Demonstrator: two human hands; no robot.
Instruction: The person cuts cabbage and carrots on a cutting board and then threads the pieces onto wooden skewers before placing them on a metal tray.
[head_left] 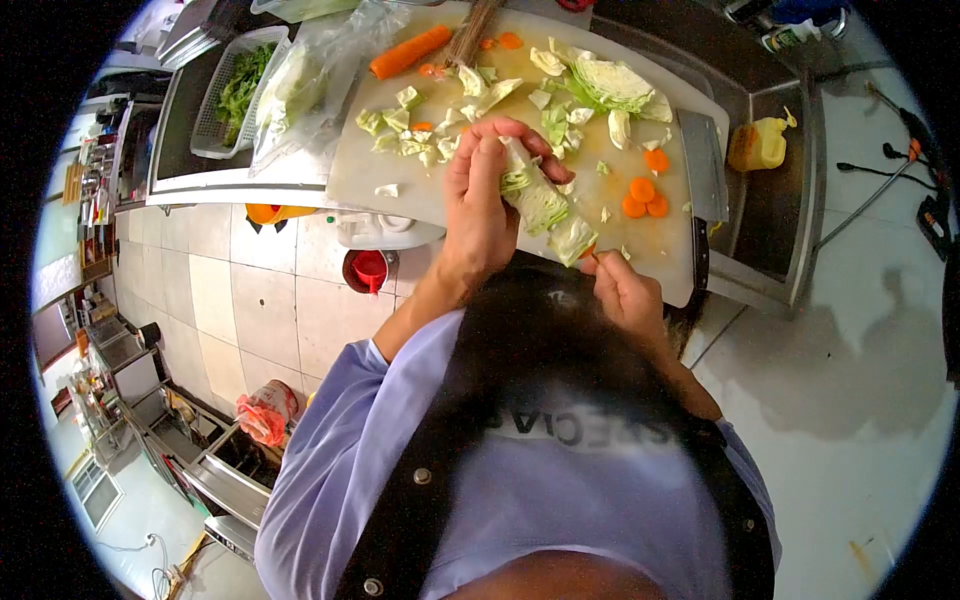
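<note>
My left hand (485, 185) is curled around a row of cut cabbage pieces (540, 205) held just above the cutting board. An orange carrot slice (588, 251) shows at the lower end of the row. My right hand (628, 292) pinches what looks like the end of a thin skewer (597, 257) there; most of its length is hidden by the cabbage. Loose cabbage bits (405, 140) and carrot slices (640, 198) lie scattered on the white board (400, 190). At the back are a cabbage chunk (620, 85), a whole carrot piece (410, 52) and a bundle of thin wooden sticks (473, 35).
A cleaver (703, 165) lies along the board's right edge, handle toward me. Beyond it, a yellow bottle (760, 144) stands in the metal sink. To the left are a plastic bag (310, 95) and a basket of greens (235, 95). A red container (368, 270) sits below.
</note>
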